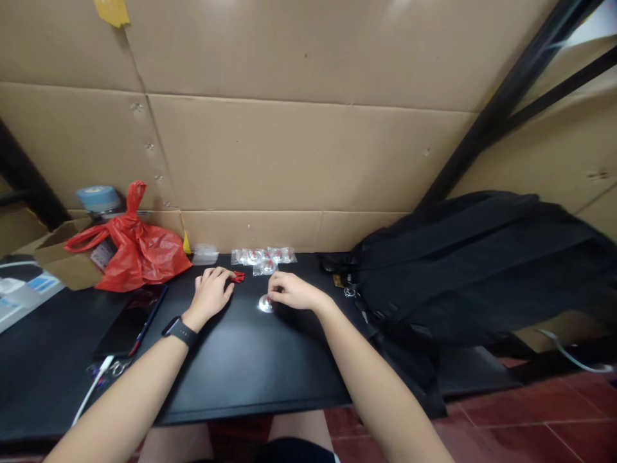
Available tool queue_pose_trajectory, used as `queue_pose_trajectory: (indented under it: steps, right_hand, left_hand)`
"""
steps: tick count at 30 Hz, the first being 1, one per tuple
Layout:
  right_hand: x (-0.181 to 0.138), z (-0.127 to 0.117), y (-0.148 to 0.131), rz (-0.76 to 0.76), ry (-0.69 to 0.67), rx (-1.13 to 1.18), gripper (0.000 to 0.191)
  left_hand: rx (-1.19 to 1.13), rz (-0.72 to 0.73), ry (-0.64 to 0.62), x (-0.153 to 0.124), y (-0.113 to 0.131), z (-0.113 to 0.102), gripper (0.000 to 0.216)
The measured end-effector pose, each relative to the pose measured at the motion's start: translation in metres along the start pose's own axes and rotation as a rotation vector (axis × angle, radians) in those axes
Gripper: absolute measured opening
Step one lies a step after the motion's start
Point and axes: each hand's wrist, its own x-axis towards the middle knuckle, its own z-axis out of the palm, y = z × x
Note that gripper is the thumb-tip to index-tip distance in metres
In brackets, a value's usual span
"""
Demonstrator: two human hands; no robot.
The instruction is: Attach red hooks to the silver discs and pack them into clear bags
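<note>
My left hand [212,290] rests on the black table with its fingers loosely spread, and the thumb stands apart. Its fingertips are beside a small cluster of red pieces [238,277]. My right hand [295,290] is closed in a pinch over a shiny, round, clear disc [265,304] lying on the table. A trace of red shows by its fingertips, too small to make out. Behind the hands, several clear packets [266,257] with round items and red bits lie near the cardboard wall. A stack of clear plastic pieces [205,254] sits left of them.
On the left are a red plastic bag [139,251], a cardboard box [72,267], a blue-lidded jar [99,199] and a phone [131,321] with a white cable. A large black bag [472,270] covers the right side. Cardboard [270,154] walls the back.
</note>
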Motion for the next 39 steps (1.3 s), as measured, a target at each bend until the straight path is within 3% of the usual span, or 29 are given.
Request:
queue_pose_trajectory:
  steps: [3,6,9,12,15,22,26,31,35,39]
  right_hand:
    - [0.000,-0.001,0.007,0.003,0.011,0.040,0.013]
    - [-0.006,-0.007,0.023,0.098,0.090,-0.075,0.008]
    - [-0.015,-0.016,0.046,0.290,0.176,-0.263,0.034]
    - [-0.019,-0.021,0.060,0.357,0.129,-0.244,0.037]
    - [-0.018,-0.020,0.063,0.329,0.110,-0.166,0.036]
    - [-0.015,-0.016,0.054,0.326,0.135,-0.187,0.025]
    - [-0.012,-0.016,0.045,0.239,0.245,-0.152,0.019]
    - [-0.001,-0.002,0.018,0.100,0.398,0.125,0.029]
    - [0.010,0.022,-0.007,-0.054,0.443,0.333,0.037]
    - [0.013,0.039,-0.025,-0.111,0.462,0.439,0.038]
  left_hand:
    - [-0.008,-0.014,-0.004,0.001,0.000,-0.001,0.020]
    - [-0.020,-0.038,-0.013,0.001,0.000,-0.003,0.020]
    - [-0.040,-0.031,-0.016,0.001,0.000,-0.007,0.020]
    - [-0.104,-0.010,0.003,0.000,0.003,-0.012,0.018]
    - [-0.208,-0.004,0.009,-0.001,0.008,-0.016,0.019]
    - [-0.345,0.007,0.003,-0.002,0.014,-0.019,0.021]
    - [-0.396,0.059,-0.036,-0.002,0.014,-0.024,0.026]
    - [-0.458,0.028,0.014,-0.002,0.017,-0.029,0.026]
    - [-0.548,0.005,0.037,-0.003,0.022,-0.028,0.023]
    - [-0.548,0.066,0.080,-0.006,0.031,-0.028,0.021]
